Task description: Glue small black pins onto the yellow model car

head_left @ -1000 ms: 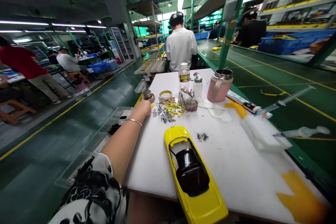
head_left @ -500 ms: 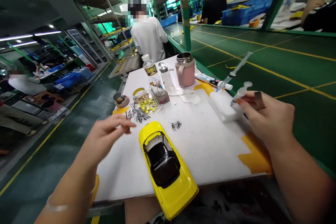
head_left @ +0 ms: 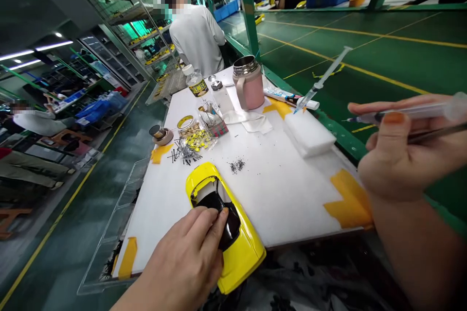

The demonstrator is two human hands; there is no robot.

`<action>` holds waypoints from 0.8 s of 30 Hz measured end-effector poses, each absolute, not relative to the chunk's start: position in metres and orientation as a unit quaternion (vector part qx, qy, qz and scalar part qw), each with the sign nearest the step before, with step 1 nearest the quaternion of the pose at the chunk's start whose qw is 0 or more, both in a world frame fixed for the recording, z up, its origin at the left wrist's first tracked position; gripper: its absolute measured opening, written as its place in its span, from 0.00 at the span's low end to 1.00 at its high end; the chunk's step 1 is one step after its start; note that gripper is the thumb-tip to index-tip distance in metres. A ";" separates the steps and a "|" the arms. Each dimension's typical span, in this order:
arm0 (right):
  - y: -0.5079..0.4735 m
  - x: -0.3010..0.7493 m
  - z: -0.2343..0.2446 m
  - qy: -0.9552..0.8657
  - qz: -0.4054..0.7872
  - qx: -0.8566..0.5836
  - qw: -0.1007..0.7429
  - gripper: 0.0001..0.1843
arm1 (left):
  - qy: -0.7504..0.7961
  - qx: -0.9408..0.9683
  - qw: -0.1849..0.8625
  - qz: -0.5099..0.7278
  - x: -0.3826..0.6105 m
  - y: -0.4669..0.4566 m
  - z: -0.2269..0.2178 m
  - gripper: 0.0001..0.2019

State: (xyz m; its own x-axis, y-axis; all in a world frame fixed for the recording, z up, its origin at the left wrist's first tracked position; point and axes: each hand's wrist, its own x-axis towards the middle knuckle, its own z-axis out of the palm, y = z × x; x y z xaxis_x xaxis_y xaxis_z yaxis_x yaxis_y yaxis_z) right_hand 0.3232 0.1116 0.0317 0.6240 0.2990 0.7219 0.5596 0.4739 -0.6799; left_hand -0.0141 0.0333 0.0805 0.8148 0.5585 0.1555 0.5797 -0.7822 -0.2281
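A yellow model car body (head_left: 245, 258) lies on the white table (head_left: 284, 204), with its black interior shell (head_left: 229, 227) set in the opening. My left hand (head_left: 186, 252) grips the car, its fingers wrapped over the black shell. My right hand (head_left: 397, 150) is raised past the table's right edge and pinches a transparent syringe (head_left: 412, 114) level, needle pointing left. A thin dark tool (head_left: 438, 132) also lies in that hand. A second syringe (head_left: 321, 80) stands tilted behind a white foam block (head_left: 309, 132).
Loose pins (head_left: 186, 153) and a bag of yellow parts (head_left: 195, 140) lie beyond the car, beside a pink flask (head_left: 248, 82) and a bottle (head_left: 195, 81). A transparent tray (head_left: 116, 218) runs along the table's left side. A co-worker (head_left: 197, 39) sits beyond the table.
My left hand has come down from above the table onto the car and taken hold of it. My right hand has risen and turned the syringe level. The whole view has tilted.
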 end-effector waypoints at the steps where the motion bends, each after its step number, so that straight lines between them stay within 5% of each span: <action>1: 0.112 0.323 0.032 -0.427 -0.079 -0.479 0.763 0.07 | -0.286 -0.948 0.134 -0.041 -0.012 0.032 0.081 0.26; 9: 0.095 0.309 0.050 -0.468 0.172 -0.481 0.721 0.27 | -0.296 -0.935 0.176 -0.086 -0.017 0.032 0.092 0.19; 21: 0.059 0.246 0.084 -0.383 0.549 -0.288 0.684 0.03 | -0.306 -0.933 0.155 -0.108 -0.008 0.030 0.081 0.23; 24: 0.047 0.236 0.089 -0.374 0.625 -0.236 0.644 0.23 | -0.343 -0.923 0.080 -0.155 -0.020 0.031 0.087 0.22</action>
